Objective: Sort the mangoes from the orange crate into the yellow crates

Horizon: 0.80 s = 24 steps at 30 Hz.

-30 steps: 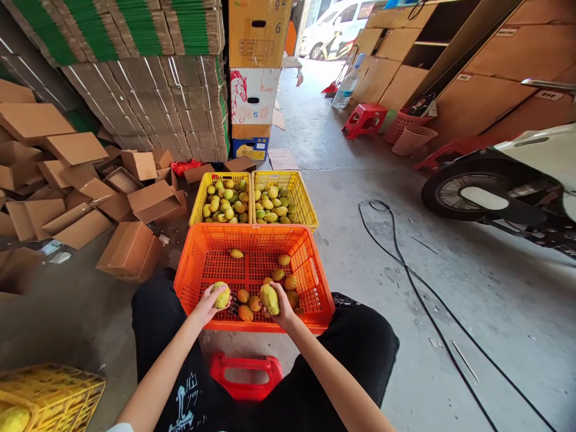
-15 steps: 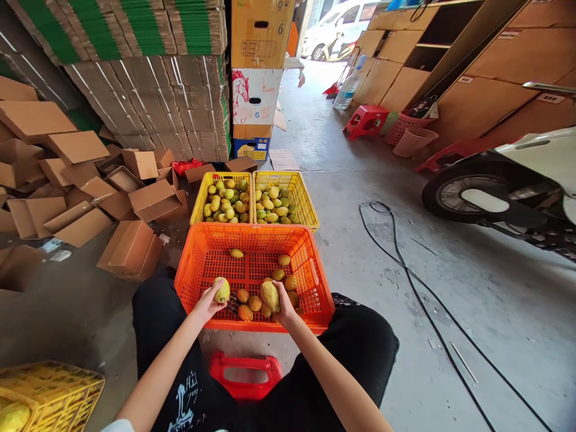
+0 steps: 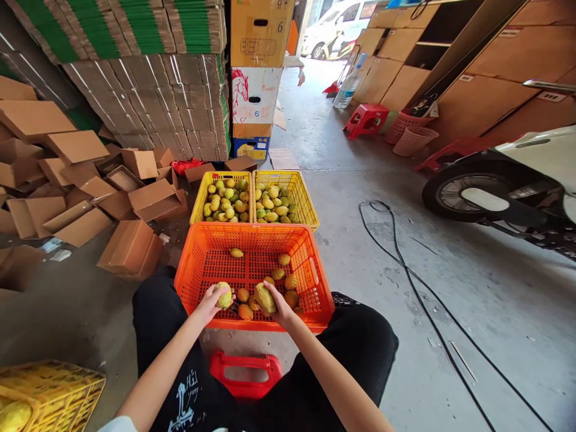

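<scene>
Across from me, the grey floor (image 3: 342, 258) carries 2 adjoining yellow crates (image 3: 312, 207), a looped black cable (image 3: 406, 267), a red stool (image 3: 355, 121) and jumbled cardboard boxes (image 3: 123, 249).

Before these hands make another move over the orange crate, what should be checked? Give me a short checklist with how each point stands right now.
1. Left hand has a hold on its yellow fruit: ok.
2. Right hand has a hold on its larger-looking fruit: ok.
3. The two held fruits are apart, not knocking together: ok.
4. Orange crate has bare floor mesh to set a fruit on: ok.
5. Undersides of both held fruits are free of bruises: cannot tell, hidden from this view.
6. Yellow crate at the back left has bare floor showing: not ok, fruit covers it.
</scene>
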{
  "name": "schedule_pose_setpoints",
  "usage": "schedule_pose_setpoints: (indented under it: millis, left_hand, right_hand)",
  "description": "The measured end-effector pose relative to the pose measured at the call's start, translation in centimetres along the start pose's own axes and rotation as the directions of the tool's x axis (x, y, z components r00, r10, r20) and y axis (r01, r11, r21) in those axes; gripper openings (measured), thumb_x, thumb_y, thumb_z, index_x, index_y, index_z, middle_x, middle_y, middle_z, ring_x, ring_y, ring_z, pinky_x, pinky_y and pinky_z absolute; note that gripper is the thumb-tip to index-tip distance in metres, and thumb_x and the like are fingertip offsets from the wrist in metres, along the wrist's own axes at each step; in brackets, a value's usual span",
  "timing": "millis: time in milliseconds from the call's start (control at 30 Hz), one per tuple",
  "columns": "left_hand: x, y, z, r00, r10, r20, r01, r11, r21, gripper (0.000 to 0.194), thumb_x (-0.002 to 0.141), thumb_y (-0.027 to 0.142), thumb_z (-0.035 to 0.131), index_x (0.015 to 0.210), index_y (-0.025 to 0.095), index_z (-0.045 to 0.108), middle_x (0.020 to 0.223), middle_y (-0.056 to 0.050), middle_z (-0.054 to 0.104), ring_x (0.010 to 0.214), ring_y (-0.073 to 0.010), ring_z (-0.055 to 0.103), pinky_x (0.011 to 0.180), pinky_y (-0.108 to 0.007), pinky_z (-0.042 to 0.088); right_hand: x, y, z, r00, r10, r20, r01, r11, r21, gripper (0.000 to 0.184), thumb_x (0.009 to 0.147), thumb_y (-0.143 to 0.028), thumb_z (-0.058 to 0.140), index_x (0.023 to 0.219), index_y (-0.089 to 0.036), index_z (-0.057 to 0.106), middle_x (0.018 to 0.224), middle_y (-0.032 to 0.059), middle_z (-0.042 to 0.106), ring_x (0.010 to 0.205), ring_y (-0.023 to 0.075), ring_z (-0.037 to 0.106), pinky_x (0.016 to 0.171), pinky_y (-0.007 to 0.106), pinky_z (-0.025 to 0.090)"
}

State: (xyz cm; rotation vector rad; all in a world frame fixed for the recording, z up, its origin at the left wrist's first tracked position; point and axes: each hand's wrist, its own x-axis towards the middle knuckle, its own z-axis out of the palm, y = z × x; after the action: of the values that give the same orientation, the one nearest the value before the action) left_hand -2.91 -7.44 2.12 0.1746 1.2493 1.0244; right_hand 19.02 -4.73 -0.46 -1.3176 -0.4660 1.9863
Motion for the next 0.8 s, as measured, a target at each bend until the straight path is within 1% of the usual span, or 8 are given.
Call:
schedule_pose_setpoints:
  millis: [100, 200, 300, 400, 467, 600, 700, 800]
  left_hand:
    - [0.0, 0.1, -0.1, 0.999, 0.034, -0.004, -0.034, 0.999, 0.012, 0.023, 0.077, 0.013, 0.074, 0.092, 0.015, 0.056, 0.078, -0.008, 0.069, 0.063, -0.0174, 0.069, 0.058, -0.029, 0.058]
    - [0.2, 0.3, -0.2, 1.000, 0.020, -0.004, -0.020, 1.000, -0.014, 0.023, 0.079, 0.017, 0.074, 0.094, 0.014, 0.057, 0.074, -0.007, 0.068, 0.062, -0.0177, 0.068, 0.058, -0.029, 0.058]
    - [0.3, 0.5, 0.0, 0.997, -0.047, -0.056, 0.042, 0.996, -0.082, 0.017, 0.087, 0.022, 0.063, 0.102, 0.013, 0.058, 0.079, -0.010, 0.068, 0.067, -0.0204, 0.070, 0.065, -0.035, 0.061]
    - [0.1, 0.6, 0.4, 0.990, -0.118, -0.082, 0.107, 0.986, -0.131, 0.020, 0.092, 0.020, 0.050, 0.108, 0.011, 0.059, 0.088, -0.013, 0.068, 0.075, -0.0227, 0.071, 0.072, -0.040, 0.061]
    - [0.0, 0.6, 0.6, 0.994, -0.085, -0.070, 0.076, 0.990, -0.117, 0.019, 0.091, 0.017, 0.052, 0.107, 0.011, 0.060, 0.091, -0.013, 0.068, 0.079, -0.0223, 0.070, 0.073, -0.040, 0.061]
    - [-0.2, 0.4, 0.8, 0.997, 0.068, -0.047, -0.071, 0.995, -0.066, 0.014, 0.086, 0.016, 0.067, 0.099, 0.013, 0.063, 0.092, -0.011, 0.068, 0.075, -0.0178, 0.068, 0.069, -0.034, 0.062]
    - [-0.3, 0.6, 0.7, 0.991, 0.079, -0.112, -0.089, 0.992, -0.087, 0.013, 0.082, 0.012, 0.071, 0.092, 0.014, 0.063, 0.087, -0.008, 0.067, 0.071, -0.0146, 0.066, 0.068, -0.031, 0.061]
    - [-0.4, 0.7, 0.5, 0.993, 0.090, -0.074, -0.098, 0.989, -0.114, 0.018, 0.078, 0.007, 0.073, 0.090, 0.014, 0.062, 0.086, -0.007, 0.068, 0.075, -0.0168, 0.069, 0.071, -0.031, 0.061]
  right_hand:
    - [-0.2, -0.4, 0.0, 0.998, 0.064, 0.026, -0.065, 0.997, 0.031, 0.036, 0.071, -0.049, 0.076, 0.086, -0.022, 0.056, 0.075, 0.0020, 0.066, 0.065, 0.0191, 0.068, 0.060, 0.032, 0.057]
    - [-0.5, -0.8, 0.0, 0.999, 0.052, -0.002, -0.052, 0.999, 0.003, 0.041, 0.069, -0.048, 0.079, 0.094, -0.025, 0.056, 0.079, 0.0008, 0.067, 0.067, 0.0205, 0.070, 0.062, 0.035, 0.059]
    - [-0.8, -1.1, 0.2, 0.999, 0.028, -0.042, -0.028, 1.000, 0.001, 0.042, 0.068, -0.045, 0.081, 0.094, -0.026, 0.056, 0.079, -0.0004, 0.067, 0.066, 0.0185, 0.069, 0.065, 0.034, 0.059]
    - [-1.0, -1.1, 0.6, 0.999, -0.015, -0.042, 0.015, 1.000, -0.016, 0.038, 0.069, -0.046, 0.080, 0.092, -0.025, 0.058, 0.079, -0.0008, 0.067, 0.064, 0.0169, 0.066, 0.064, 0.032, 0.059]
    - [-1.1, -1.1, 0.7, 0.999, -0.039, -0.037, 0.037, 0.999, -0.034, 0.037, 0.070, -0.049, 0.078, 0.093, -0.026, 0.061, 0.081, -0.0002, 0.067, 0.067, 0.0179, 0.065, 0.062, 0.032, 0.058]
    - [-1.0, -0.7, 0.7, 0.994, -0.056, -0.091, 0.053, 0.998, -0.034, 0.039, 0.069, -0.052, 0.077, 0.094, -0.025, 0.063, 0.085, 0.0006, 0.066, 0.074, 0.0186, 0.063, 0.057, 0.028, 0.053]
    - [-0.7, -0.4, 0.5, 0.993, -0.055, -0.106, 0.055, 0.998, -0.005, 0.040, 0.069, -0.054, 0.076, 0.092, -0.024, 0.063, 0.082, 0.0006, 0.064, 0.077, 0.0188, 0.061, 0.057, 0.027, 0.050]
    - [-0.3, -0.2, 0.2, 0.993, -0.059, -0.099, 0.059, 0.998, -0.004, 0.043, 0.068, -0.059, 0.074, 0.092, -0.025, 0.063, 0.083, 0.0005, 0.064, 0.078, 0.0191, 0.060, 0.058, 0.027, 0.049]
